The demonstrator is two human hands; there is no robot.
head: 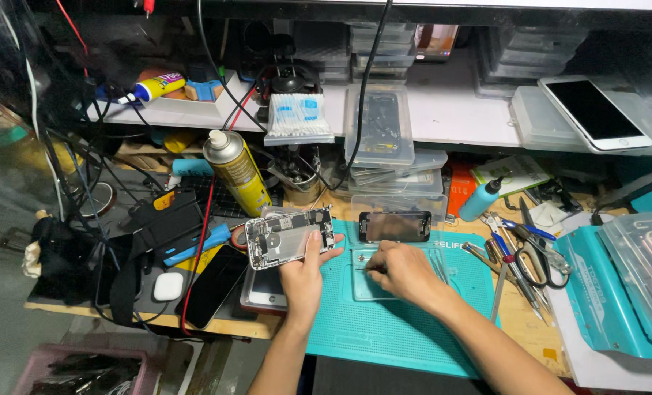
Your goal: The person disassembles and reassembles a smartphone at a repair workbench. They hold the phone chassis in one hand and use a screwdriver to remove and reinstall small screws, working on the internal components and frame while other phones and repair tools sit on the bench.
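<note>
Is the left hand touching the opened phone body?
Touching. The head view shows the left hand with its fingers wrapped around the lower edge of the opened phone body, lifting it above the mat.

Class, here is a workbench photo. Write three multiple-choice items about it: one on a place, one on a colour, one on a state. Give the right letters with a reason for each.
1. Where does the spray can stand?
A. behind the left hand, near the shelf
B. on the teal mat
C. in the pink bin

2. What colour is the work mat?
A. red
B. teal
C. white

3. In what state is the phone in the left hand?
A. sealed, screen lit
B. wrapped in film
C. opened, inner parts showing

Answers: 1 A, the yellow can rises behind the hand. 2 B, the mat under both hands is teal. 3 C, boards and parts are exposed. The right hand pinches a thin tool, too small to identify.
</note>
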